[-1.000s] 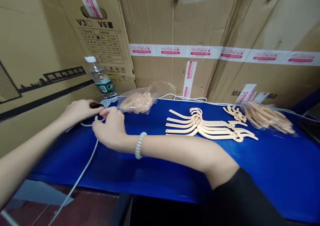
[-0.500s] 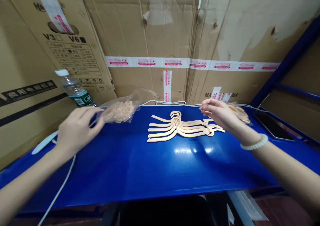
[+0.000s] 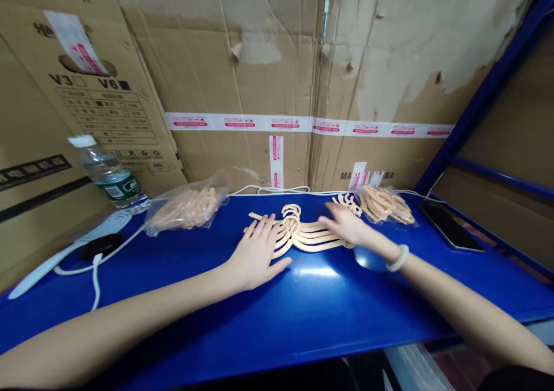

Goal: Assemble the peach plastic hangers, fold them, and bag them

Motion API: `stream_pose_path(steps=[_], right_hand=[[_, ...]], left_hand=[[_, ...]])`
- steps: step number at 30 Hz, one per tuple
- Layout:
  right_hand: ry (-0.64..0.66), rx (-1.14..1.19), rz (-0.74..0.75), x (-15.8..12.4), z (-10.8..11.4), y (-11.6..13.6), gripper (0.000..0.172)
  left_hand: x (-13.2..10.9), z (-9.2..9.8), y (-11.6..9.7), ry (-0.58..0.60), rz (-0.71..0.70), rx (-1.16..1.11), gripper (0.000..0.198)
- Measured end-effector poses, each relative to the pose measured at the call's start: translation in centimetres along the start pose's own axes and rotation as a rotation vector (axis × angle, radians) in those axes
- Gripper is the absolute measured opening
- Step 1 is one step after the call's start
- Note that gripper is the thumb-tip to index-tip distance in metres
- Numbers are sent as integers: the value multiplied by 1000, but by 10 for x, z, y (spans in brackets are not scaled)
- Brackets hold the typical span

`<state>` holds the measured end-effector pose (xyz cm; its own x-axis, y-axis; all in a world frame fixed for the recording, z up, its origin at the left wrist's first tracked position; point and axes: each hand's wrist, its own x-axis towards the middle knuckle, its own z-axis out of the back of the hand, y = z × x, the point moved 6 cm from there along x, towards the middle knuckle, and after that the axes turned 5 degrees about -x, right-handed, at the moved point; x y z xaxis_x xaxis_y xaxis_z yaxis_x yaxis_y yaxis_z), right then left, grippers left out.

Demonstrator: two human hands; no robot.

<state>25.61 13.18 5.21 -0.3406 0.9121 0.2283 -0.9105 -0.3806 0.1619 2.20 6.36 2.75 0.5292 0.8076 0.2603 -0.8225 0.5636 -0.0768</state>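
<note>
A row of cream plastic hangers (image 3: 303,235) lies on the blue table (image 3: 277,316) near the back. My left hand (image 3: 258,254) rests flat with fingers spread on the left ends of the hangers. My right hand (image 3: 346,226), with a bead bracelet on the wrist, lies with fingers stretched over the right ends of the same hangers. Neither hand grips anything.
A clear bag of cream parts (image 3: 186,207) lies at the left, another bag (image 3: 384,205) at the right. A water bottle (image 3: 107,175), a white cable (image 3: 97,264) and a small black object (image 3: 101,245) sit far left. A phone (image 3: 450,226) lies at the right. Cardboard boxes (image 3: 277,79) wall the back.
Both hands left the cable and black object at the far left. They came in to the middle and now lie on the hangers. The view has swung right.
</note>
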Motion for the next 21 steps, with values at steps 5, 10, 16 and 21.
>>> stream_pose_path(steps=[5, 10, 16, 21], right_hand=[[44, -80, 98, -18, -41, 29, 81], [43, -120, 77, -1, -47, 22, 62], [26, -200, -112, 39, -7, -19, 48], [157, -294, -361, 70, 11, -80, 44]], left_hand=[[18, -27, 24, 177, 76, -70, 84], [37, -36, 37, 169, 80, -82, 80], [50, -38, 39, 139, 82, -97, 78], [48, -36, 38, 114, 73, -107, 76]])
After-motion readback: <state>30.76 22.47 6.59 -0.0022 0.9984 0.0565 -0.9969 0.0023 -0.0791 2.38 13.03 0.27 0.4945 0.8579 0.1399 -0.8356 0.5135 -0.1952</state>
